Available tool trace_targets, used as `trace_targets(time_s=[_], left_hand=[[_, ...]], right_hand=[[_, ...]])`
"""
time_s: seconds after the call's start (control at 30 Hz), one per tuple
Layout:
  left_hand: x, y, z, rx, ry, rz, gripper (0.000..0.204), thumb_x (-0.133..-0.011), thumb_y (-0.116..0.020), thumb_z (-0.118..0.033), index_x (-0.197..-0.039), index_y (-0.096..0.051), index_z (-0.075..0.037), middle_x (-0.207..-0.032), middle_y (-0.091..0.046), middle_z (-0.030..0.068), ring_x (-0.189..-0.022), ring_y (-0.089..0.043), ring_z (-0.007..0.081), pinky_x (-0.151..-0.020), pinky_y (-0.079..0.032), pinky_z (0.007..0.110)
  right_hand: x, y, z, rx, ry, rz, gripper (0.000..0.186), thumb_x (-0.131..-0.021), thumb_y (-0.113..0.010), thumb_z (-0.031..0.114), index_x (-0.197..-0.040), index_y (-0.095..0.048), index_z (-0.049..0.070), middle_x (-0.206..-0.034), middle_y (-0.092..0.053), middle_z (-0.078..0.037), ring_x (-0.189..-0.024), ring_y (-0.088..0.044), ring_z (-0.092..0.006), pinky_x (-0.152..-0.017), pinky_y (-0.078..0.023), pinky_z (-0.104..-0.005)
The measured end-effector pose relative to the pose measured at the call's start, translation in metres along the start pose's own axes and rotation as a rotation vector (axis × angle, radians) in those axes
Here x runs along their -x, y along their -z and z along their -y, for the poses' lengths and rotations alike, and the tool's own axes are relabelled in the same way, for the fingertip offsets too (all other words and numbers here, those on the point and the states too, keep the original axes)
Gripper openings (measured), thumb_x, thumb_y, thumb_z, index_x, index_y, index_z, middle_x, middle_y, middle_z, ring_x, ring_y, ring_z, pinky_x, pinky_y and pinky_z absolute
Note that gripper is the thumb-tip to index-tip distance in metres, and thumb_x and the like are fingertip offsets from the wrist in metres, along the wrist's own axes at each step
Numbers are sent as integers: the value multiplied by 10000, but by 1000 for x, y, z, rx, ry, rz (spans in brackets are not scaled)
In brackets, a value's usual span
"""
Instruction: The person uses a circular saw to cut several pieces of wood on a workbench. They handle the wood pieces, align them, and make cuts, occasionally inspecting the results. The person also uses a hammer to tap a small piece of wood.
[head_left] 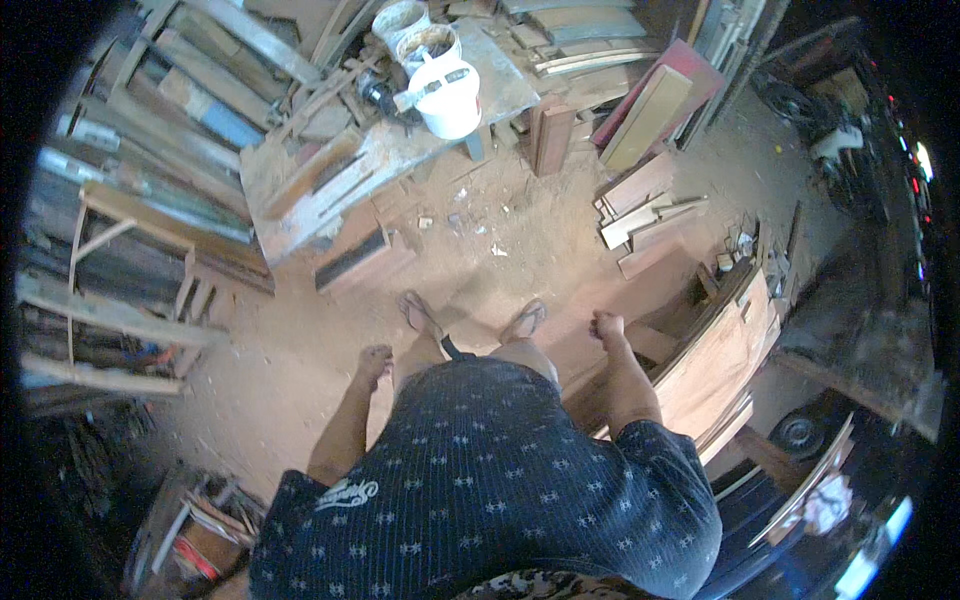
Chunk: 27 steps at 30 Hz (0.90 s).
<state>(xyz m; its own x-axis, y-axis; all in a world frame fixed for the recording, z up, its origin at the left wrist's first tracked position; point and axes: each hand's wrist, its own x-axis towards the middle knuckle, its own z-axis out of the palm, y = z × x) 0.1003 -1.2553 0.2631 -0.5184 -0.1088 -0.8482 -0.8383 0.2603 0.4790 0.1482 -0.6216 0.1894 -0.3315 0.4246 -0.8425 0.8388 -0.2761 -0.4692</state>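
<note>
Pale wooden panel (pixel 715 365), right of centre
Long, broad (pinkish tan), running diagonally; its tilt is hard to tell.

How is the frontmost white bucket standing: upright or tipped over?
Upright: the white bucket stands on the worktable with its rim uppermost and its side wall below.

my left hand (pixel 377 362) is blurred; its fingers cannot be counted. the curled fingers of my right hand (pixel 606 326) are too small to tell apart. my dark shirt (pixel 500 470) hides most of my legs and is cut by the lower edge. contents of the white bucket (pixel 450 112): indistinct. pale floor scraps (pixel 498 250): too small to identify. pale bundle (pixel 828 502), lower right: washed out.
</note>
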Motion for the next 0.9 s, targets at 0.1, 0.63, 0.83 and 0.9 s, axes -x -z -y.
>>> trace_targets(time_s=[0.1, 0.63, 0.83, 0.9], left_hand=[[-13, 44, -13, -26, 14, 39, 270, -928, -668, -248, -1132, -701, -74, -992, -701, 85, -784, -670, 178, -633, -533, 321], [-62, 132, -113, 131, 102, -255, 217, -969, -615, -279, -1064, -650, -88, -920, -660, 60, -716, -642, 179, -576, -521, 313], [11, 25, -143, 71, 293, -173, 269, -932, -733, -211, -1142, -671, -53, -907, -710, 69, -712, -697, 181, -564, -541, 309], [9, -17, -206, -303, 296, -244, 320, -927, -748, -225, -1174, -660, -40, -921, -709, 66, -739, -696, 174, -602, -541, 309]], right_hand=[[-1, -46, 43, -98, 138, 33, 228, -951, -678, 194, -1055, -681, -8, -773, -641, -84, -585, -612, -184, -510, -523, -327], [-139, -207, 338, 971, 698, -59, 810, -755, -844, 341, -1433, -509, 51, -1178, -686, -197, -1058, -678, -354, -904, -555, -454], [-318, -246, 462, 1193, 982, -209, 655, -974, -551, 317, -1542, -339, 69, -1569, -402, -201, -1451, -397, -339, -1163, -344, -528], [-357, -251, 491, 1605, 1017, -414, 636, -1016, -464, 332, -1582, -285, 104, -1630, -320, -134, -1474, -346, -335, -1185, -264, -572]])
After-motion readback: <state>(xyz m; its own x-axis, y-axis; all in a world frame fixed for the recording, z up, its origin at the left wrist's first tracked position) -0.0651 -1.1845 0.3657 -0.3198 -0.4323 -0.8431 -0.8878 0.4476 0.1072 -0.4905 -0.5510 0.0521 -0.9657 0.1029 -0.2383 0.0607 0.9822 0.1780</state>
